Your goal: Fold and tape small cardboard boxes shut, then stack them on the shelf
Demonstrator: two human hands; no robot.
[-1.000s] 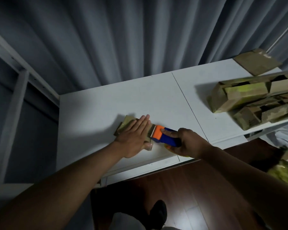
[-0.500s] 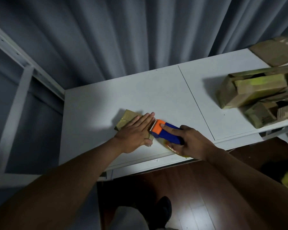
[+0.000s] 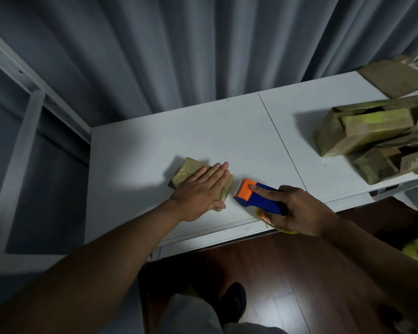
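A small taped box (image 3: 193,173) lay on the white table (image 3: 135,150) at frame centre, pressed flat under the left hand (image 3: 199,191), fingers straight and together. Just right of it, apart from the box, a blue-and-orange tape dispenser (image 3: 256,196) was gripped by the right hand (image 3: 299,210), forefinger extended along its top. No readable writing was seen. More boxes (image 3: 367,133) were piled at the right edge.

My left hand (image 3: 198,194) and right hand (image 3: 299,210) are bare, both forearms uncovered with no sleeves showing; below I see light grey trousers (image 3: 191,314) and a black shoe (image 3: 234,300)
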